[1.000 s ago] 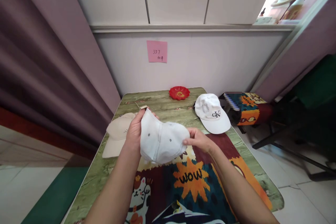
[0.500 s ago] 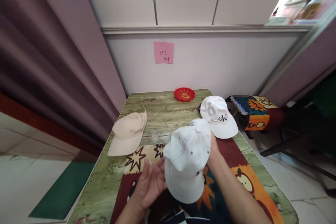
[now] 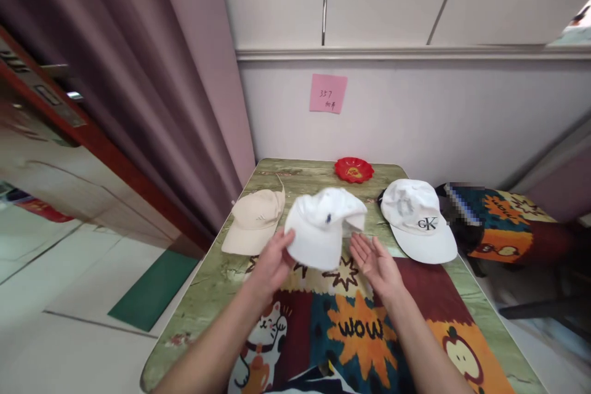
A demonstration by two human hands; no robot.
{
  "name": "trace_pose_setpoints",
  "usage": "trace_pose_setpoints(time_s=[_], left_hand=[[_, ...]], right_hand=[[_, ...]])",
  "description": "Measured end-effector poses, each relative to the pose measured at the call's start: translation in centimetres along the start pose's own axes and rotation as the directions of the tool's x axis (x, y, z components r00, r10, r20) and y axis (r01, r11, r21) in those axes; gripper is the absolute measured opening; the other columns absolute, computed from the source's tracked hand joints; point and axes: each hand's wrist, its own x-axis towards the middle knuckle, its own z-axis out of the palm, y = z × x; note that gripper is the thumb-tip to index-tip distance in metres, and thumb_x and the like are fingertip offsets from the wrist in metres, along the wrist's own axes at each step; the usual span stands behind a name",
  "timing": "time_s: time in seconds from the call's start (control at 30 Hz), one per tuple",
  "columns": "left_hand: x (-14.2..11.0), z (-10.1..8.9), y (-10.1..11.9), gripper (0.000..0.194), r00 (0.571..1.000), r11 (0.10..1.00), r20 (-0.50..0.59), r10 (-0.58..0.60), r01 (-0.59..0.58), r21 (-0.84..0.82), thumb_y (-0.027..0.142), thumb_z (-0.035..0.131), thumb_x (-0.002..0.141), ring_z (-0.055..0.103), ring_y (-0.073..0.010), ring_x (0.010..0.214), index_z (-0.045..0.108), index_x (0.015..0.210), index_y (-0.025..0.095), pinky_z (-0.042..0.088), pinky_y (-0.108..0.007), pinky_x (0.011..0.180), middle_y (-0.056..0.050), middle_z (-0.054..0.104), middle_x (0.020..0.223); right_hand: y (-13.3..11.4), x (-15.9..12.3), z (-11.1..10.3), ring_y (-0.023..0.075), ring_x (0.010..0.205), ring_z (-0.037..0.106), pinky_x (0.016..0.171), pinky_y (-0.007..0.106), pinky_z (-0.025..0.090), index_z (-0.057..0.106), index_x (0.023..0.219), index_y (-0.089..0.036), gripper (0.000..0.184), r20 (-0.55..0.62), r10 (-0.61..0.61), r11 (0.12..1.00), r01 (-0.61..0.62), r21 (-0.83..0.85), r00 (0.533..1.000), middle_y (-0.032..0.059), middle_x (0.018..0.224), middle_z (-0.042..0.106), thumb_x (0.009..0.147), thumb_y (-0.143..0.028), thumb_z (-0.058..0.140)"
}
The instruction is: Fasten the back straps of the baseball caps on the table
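Observation:
A white baseball cap (image 3: 318, 228) with a small dark emblem is tilted above the middle of the table, its brim toward me. My left hand (image 3: 276, 261) grips the left edge of that brim between thumb and fingers. Palm up, my right hand (image 3: 376, 261) is open just right of the cap, fingers outstretched. To the left lies a beige cap (image 3: 256, 221) with its strap sticking up behind. On the right rests another white cap (image 3: 418, 221) with dark letters on its front.
A red scalloped dish (image 3: 354, 170) stands at the table's back edge by the wall. A colourful patterned cloth (image 3: 300, 320) covers the near part of the wood-look table (image 3: 184, 320). At the right is a stool (image 3: 503, 228) with similar cloth. A pink note (image 3: 327, 93) is on the wall.
The held cap has moved away from me and turned, so its emblem shows. My left hand now grips its brim; my right hand has let go. The view has swung left.

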Motion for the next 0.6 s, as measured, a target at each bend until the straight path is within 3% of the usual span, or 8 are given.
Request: trace_pose_setpoints(time_s=[0.07,0.13,0.23,0.33,0.43,0.5,0.6], left_hand=[[2.4,1.1,4.5,0.031,0.984,0.985,0.069,0.166,-0.168,0.026,0.012,0.067,0.085,0.073,-0.0217,0.098,0.068,0.117,0.013,0.057,-0.033,0.095,-0.012,0.076,0.111],[4.0,1.0,8.3,0.025,0.946,0.946,0.045,0.32,-0.322,0.035,0.011,0.064,0.087,0.073,-0.0203,0.095,0.07,0.111,0.01,0.057,-0.031,0.094,-0.013,0.076,0.107],[4.7,-2.4,11.1,0.022,0.893,0.899,-0.104,0.437,-0.434,0.054,0.009,0.062,0.086,0.074,-0.0182,0.087,0.072,0.106,0.011,0.058,-0.03,0.091,-0.01,0.078,0.101],[4.3,-8.5,10.4,0.024,0.86,0.897,-0.255,0.442,-0.427,0.114,0.008,0.061,0.086,0.074,-0.017,0.084,0.072,0.107,0.013,0.06,-0.027,0.086,-0.008,0.078,0.099],[3.8,-13.9,8.2,0.025,0.804,0.93,-0.472,0.361,-0.274,0.246,0.006,0.06,0.086,0.072,-0.0151,0.072,0.071,0.106,0.014,0.061,-0.028,0.077,-0.007,0.078,0.089],[3.7,-15.8,7.2,0.022,0.753,0.932,-0.564,0.339,-0.186,0.312,0.006,0.063,0.084,0.071,-0.0149,0.068,0.071,0.104,0.012,0.061,-0.03,0.075,-0.008,0.077,0.084],[4.1,-16.5,7.1,0.024,0.72,0.916,-0.596,0.356,-0.143,0.375,0.011,0.066,0.083,0.071,-0.0154,0.07,0.069,0.108,0.012,0.06,-0.033,0.077,-0.009,0.076,0.087]], right_hand=[[0.9,-0.4,-0.4,0.0175,0.098,0.074,0.085,0.03,0.061,0.069,0.102,-0.018,0.018,0.025,0.062,0.993,-0.059,-0.101,0.998,0.0092,0.111,0.076,0.096,-0.028,0.056],[1.8,-0.7,-0.8,0.0155,0.09,0.075,0.081,0.027,0.061,0.069,0.104,-0.017,0.016,0.033,0.102,0.982,-0.096,-0.163,0.994,0.0088,0.107,0.077,0.094,-0.025,0.059],[2.9,-0.8,-1.4,0.0139,0.078,0.074,0.075,0.025,0.061,0.07,0.102,-0.014,0.015,0.011,0.138,0.967,-0.133,-0.216,0.99,0.0096,0.096,0.078,0.092,-0.022,0.063],[3.4,-0.7,-1.6,0.0143,0.074,0.074,0.071,0.025,0.061,0.07,0.098,-0.012,0.013,-0.008,0.14,0.963,-0.138,-0.23,0.99,0.0107,0.091,0.078,0.091,-0.02,0.063],[3.5,-0.6,-1.6,0.015,0.074,0.074,0.071,0.025,0.062,0.07,0.098,-0.012,0.012,-0.008,0.133,0.965,-0.132,-0.225,0.991,0.0112,0.091,0.078,0.089,-0.019,0.065],[3.5,-0.5,-1.7,0.0156,0.074,0.074,0.071,0.025,0.062,0.07,0.098,-0.012,0.012,-0.007,0.129,0.967,-0.127,-0.22,0.992,0.0116,0.091,0.078,0.088,-0.018,0.067],[3.6,-0.5,-2.0,0.0166,0.075,0.075,0.073,0.027,0.062,0.07,0.097,-0.011,0.011,0.015,0.119,0.972,-0.114,-0.204,0.993,0.0125,0.091,0.078,0.087,-0.016,0.068]])
